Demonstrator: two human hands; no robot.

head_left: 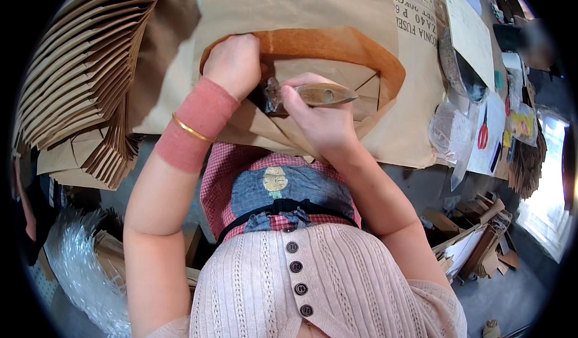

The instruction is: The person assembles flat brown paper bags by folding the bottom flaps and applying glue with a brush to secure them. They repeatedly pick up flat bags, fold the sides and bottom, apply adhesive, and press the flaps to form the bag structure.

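Observation:
A large brown paper sack [301, 6] lies flat before me, its end opened into a wide mouth with a darker orange-brown band [313, 43] along the far edge. My left hand [236, 67] is closed on the left side of this mouth, fingertips hidden inside the fold. In my right hand [322, 121] is a brush [328, 95] with a flat, pointed wooden handle that has a hole in it. Its dark, shiny head [272, 95] points left, over the inside of the mouth, close to my left hand. Whether the head touches the paper is hard to tell.
Folded brown paper sacks [78, 67] fan out in a pile at left. Toward the right lie papers [469, 31], red-handled scissors [483, 134] and clear plastic [448, 130]. Below stand a bundle of clear strips [84, 272] and a heap of cardboard scraps [475, 241].

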